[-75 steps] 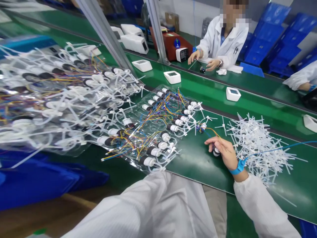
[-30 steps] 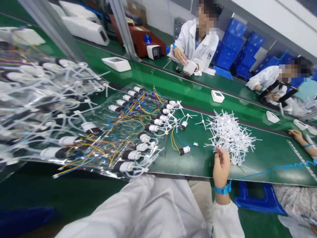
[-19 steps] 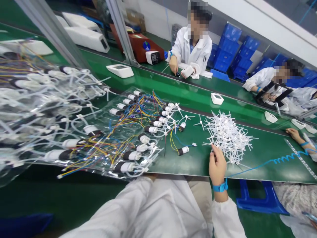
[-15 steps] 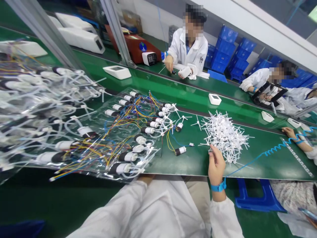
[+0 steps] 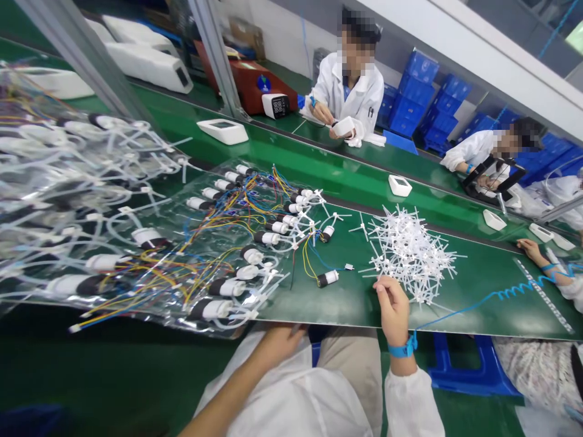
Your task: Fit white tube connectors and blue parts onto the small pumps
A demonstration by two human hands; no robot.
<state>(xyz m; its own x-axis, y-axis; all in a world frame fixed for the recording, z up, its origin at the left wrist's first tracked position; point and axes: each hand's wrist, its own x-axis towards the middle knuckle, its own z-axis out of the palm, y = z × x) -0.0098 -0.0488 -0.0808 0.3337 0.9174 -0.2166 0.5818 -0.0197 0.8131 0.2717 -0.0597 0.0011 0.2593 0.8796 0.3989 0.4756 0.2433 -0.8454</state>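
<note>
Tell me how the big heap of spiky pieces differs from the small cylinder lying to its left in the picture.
The heap is many pieces piled up; the cylinder is a single item. The heap bristles with thin arms, while the cylinder is stubby and rounded. The heap looks white throughout; the cylinder is part black, part white. Both lie on the green tabletop.

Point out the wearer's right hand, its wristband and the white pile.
Right hand (image 5: pixel 394 304): head view, middle of the hand.
Wristband (image 5: pixel 401 351): head view, the blue band.
White pile (image 5: pixel 413 250): head view, its middle.
</note>
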